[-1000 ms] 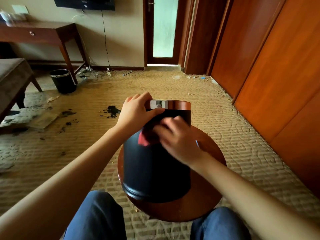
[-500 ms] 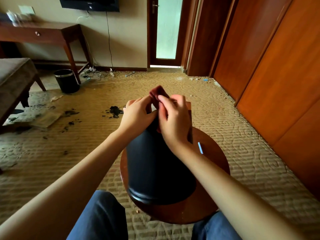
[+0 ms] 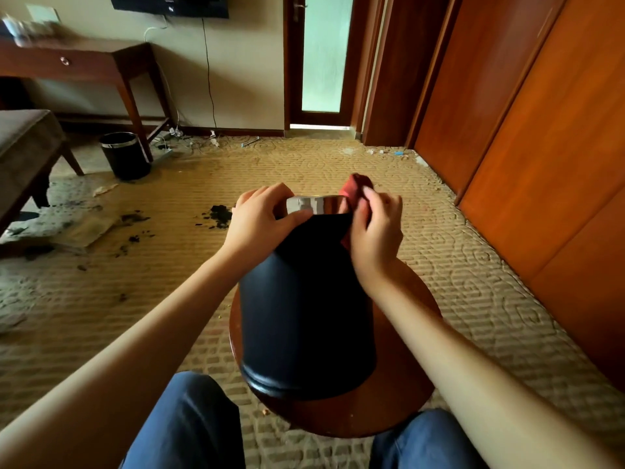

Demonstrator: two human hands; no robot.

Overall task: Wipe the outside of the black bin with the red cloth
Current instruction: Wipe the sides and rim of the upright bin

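The black bin point(image 3: 304, 316) lies tipped on a small round wooden table point(image 3: 406, 384), base toward the person's knees and chrome rim point(image 3: 314, 204) at the far end. The left hand point(image 3: 260, 221) grips the rim's left edge; the right hand point(image 3: 375, 231) pinches the red cloth point(image 3: 355, 189) against its right edge (a fold pokes up above the fingers). Left of the bin spreads open carpet point(image 3: 135, 299) with dark debris point(image 3: 220, 213); right of it, wardrobe doors point(image 3: 541, 147) stand well apart.

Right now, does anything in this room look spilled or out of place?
Yes: dark crumbs lie scattered on the carpet left of the black bin, with more smudges toward the bench.
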